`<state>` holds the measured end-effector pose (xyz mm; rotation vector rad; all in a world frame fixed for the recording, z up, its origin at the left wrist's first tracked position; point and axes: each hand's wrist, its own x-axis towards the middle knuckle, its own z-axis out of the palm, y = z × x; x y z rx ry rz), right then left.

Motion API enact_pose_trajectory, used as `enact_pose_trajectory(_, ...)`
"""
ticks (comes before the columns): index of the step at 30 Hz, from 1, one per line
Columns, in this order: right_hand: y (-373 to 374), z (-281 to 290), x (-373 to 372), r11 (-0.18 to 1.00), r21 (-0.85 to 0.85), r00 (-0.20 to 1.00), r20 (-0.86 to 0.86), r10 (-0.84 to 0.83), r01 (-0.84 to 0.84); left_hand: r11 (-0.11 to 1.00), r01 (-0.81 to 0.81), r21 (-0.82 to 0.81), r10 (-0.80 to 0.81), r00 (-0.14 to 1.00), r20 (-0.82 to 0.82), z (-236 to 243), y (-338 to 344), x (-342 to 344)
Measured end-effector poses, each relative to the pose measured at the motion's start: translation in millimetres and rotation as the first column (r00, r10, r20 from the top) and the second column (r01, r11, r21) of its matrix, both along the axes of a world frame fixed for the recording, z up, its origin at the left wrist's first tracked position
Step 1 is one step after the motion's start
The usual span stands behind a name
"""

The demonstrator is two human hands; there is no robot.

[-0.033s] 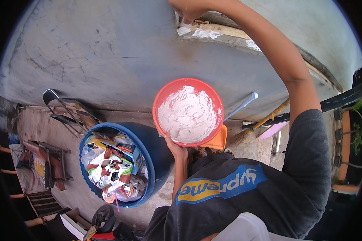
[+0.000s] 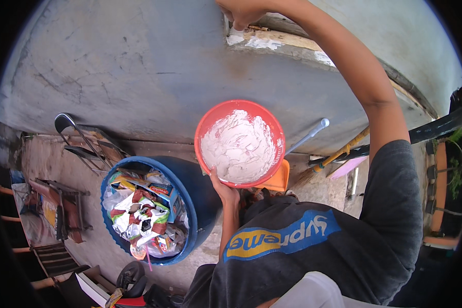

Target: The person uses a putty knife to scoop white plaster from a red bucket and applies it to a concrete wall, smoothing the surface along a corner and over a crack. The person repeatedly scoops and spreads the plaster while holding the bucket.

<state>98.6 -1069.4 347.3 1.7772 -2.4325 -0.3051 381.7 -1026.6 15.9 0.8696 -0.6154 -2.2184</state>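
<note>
My left hand (image 2: 222, 188) is closed on the near rim of a red plastic basin (image 2: 209, 114), with the fingers out of sight beneath it. Thick, pale pinkish-white paste (image 2: 238, 146) fills the basin and smears up its inner wall. My right arm stretches up and across to the wall, where my right hand (image 2: 244, 11) is closed, cut off by the top edge of the view. It is at the left end of a recessed opening whose ledge (image 2: 280, 38) carries white paste patches (image 2: 263, 43). Whatever the right fingers hold is hidden.
A blue barrel (image 2: 192, 226) heaped with rubbish stands left of the basin. A folding chair (image 2: 87, 149) leans by the grey wall (image 2: 118, 66). An orange dustpan (image 2: 277, 177) and a straw broom (image 2: 313, 172) are to the right. Lower left is a wheel (image 2: 131, 277).
</note>
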Motion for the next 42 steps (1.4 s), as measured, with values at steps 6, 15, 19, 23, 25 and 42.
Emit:
enact_pose_trajectory(6, 5.3, -2.6, 11.6, 1.000, 0.014, 1.000, -0.003, -0.020, 0.020, 1.000, -0.015, -0.012, 0.015, 1.000, 0.010, -2.5, -3.4, -3.0)
enact_pose_trajectory(15, 35.1, -105.2, 80.8, 0.974, -0.101, 0.934, -0.319, 0.160, -0.201, 0.997, 0.073, 0.010, -0.073, 0.997, 0.000, -5.6, -2.8, -8.9)
enact_pose_trajectory(19, 45.7, -99.9, 66.8, 0.938, -0.185, 0.945, -0.204, 0.254, -0.292, 0.996, 0.088, 0.016, -0.088, 0.996, 0.010, -2.1, 0.4, -9.8)
enact_pose_trajectory(23, 66.4, -82.3, 48.1, 0.902, -0.236, 0.932, -0.132, 0.339, -0.362, 0.994, 0.104, 0.025, -0.103, 0.995, -0.005, -14.3, -0.1, -7.7)
enact_pose_trajectory(25, 74.8, -77.3, 40.4, 0.897, -0.249, 0.930, -0.122, 0.346, -0.366, 0.995, 0.093, 0.023, -0.093, 0.996, 0.006, -11.4, 0.8, -9.2)
enact_pose_trajectory(42, 77.0, -39.4, -13.4, 0.911, -0.380, 0.958, 0.162, 0.236, -0.160, 0.998, 0.063, -0.004, -0.063, 0.998, 0.021, -4.2, -0.4, -10.5)
